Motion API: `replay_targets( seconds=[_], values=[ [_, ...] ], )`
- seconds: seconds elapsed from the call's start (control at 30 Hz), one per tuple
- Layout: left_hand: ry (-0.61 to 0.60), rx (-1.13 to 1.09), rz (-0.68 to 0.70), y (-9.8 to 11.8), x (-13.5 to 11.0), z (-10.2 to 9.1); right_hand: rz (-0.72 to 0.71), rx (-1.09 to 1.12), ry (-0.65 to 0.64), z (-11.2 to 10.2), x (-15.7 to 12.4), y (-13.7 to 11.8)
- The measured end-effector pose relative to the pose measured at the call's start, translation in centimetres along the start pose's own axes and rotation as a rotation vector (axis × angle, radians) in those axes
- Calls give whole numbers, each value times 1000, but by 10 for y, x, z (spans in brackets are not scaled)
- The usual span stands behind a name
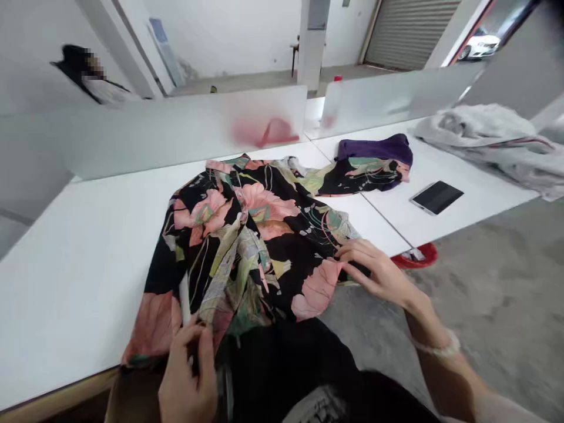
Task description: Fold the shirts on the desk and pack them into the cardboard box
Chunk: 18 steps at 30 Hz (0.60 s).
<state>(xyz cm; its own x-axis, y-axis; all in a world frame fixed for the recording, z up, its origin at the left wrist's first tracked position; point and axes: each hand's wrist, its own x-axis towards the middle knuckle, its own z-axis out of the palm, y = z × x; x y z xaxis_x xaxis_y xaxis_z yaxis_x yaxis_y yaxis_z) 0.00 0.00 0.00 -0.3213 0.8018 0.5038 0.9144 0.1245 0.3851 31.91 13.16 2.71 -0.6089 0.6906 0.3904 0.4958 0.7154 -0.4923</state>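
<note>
A black floral shirt with pink and green flowers is spread over the white table, its collar toward the far side. One sleeve hangs down at the left toward the near edge; the other reaches out to the right. My left hand is closed on the shirt's lower edge near the table front, thumb against fingers. At the lower right side of the shirt, my right hand pinches the cloth between thumb and fingers. The near part of the shirt hangs over the table edge against my dark clothing.
Under the right sleeve lies folded purple cloth. A phone rests right of it, and piled white cloth sits farther right. A frosted divider runs behind; a red container is below the table. Another person is beyond the divider.
</note>
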Motion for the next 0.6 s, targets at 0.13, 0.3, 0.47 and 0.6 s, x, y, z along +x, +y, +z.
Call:
replay_targets(
  seconds=[0.13, 0.3, 0.47, 0.6],
  values=[
    [-89, -182, 312, 40, 9, 14, 79, -70, -160, 1, 4, 7],
    [-373, -419, 390, 48, 2, 24, 123, -87, -238, 0, -3, 21],
    [-136, -249, -342, -16, -20, 12, 76, -192, -173, -15, 24, 24],
    [-29, 153, -369, -52, -24, 10, -156, -241, -196, 0, 107, 24]
  ],
)
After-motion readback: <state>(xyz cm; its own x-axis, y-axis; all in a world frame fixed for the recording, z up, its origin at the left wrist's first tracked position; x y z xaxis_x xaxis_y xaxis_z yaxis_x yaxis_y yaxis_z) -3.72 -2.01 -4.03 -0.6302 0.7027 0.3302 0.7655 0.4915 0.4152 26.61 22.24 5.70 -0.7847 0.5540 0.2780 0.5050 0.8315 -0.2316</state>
